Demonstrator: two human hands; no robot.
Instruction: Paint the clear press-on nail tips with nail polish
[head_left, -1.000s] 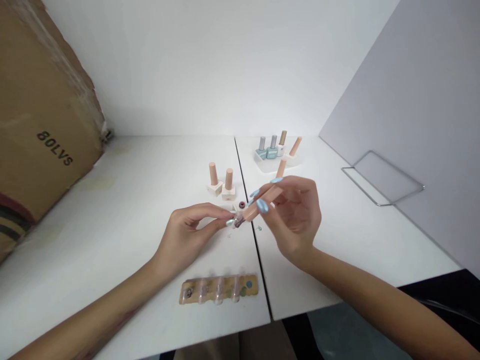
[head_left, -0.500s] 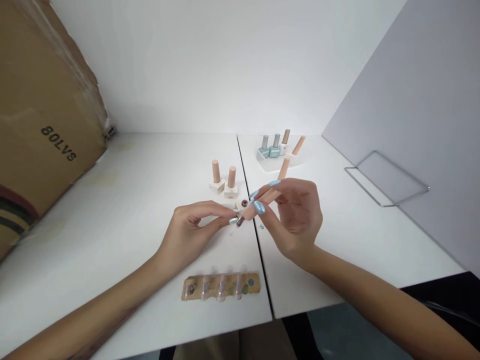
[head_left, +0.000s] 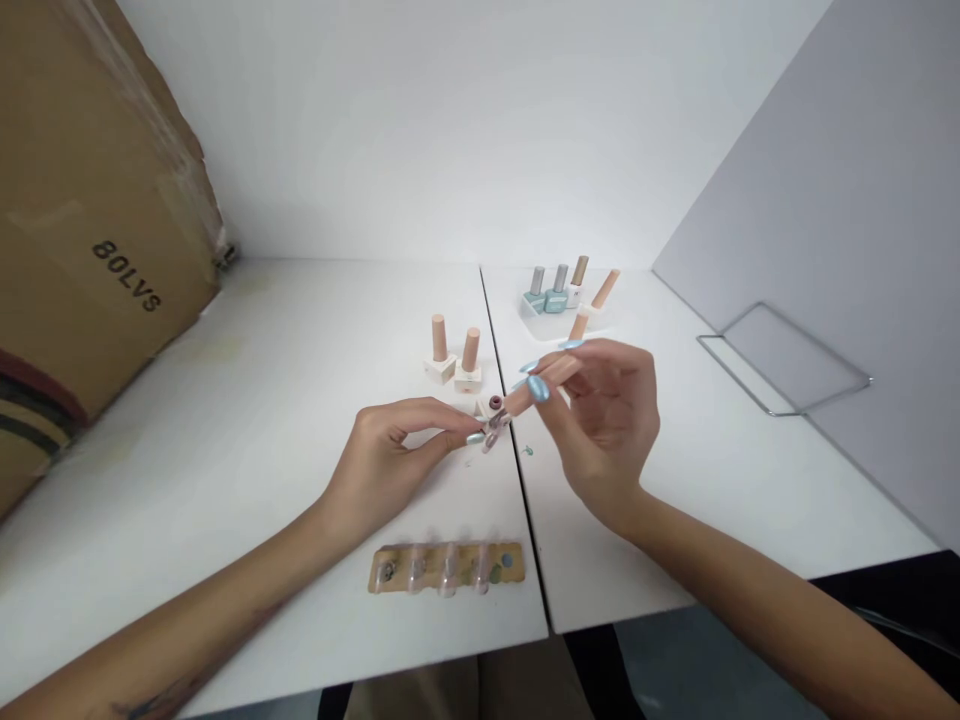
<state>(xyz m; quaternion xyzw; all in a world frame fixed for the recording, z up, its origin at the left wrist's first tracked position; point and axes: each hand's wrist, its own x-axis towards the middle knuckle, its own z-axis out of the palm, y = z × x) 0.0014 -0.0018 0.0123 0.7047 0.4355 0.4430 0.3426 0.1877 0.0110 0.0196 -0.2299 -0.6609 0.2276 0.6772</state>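
My right hand (head_left: 600, 430) grips the peach cap of a nail polish brush (head_left: 521, 400), its dark bristle end pointing down and left. My left hand (head_left: 401, 445) pinches a small clear false nail tip (head_left: 490, 440) between thumb and fingertips. The bristles meet or overlap the nail tip; contact is hard to make out. Just behind sits an open polish bottle (head_left: 495, 402) with a dark-ringed mouth, partly hidden by the fingers. Nearer me lies a brown cardboard strip (head_left: 514, 573) bearing several clear nail tips (head_left: 448, 572).
Two peach-capped bottles (head_left: 469, 365) stand behind my hands. A white tray (head_left: 547, 328) at the back holds several polish bottles (head_left: 556, 295). A cardboard box (head_left: 97, 200) rises at left, a wire stand (head_left: 784, 360) at right. A dark seam splits the tabletop.
My right hand has lifted slightly and shifted right with the brush. More of the nail tip shows beside my left fingertips. The whole view has shifted a little.
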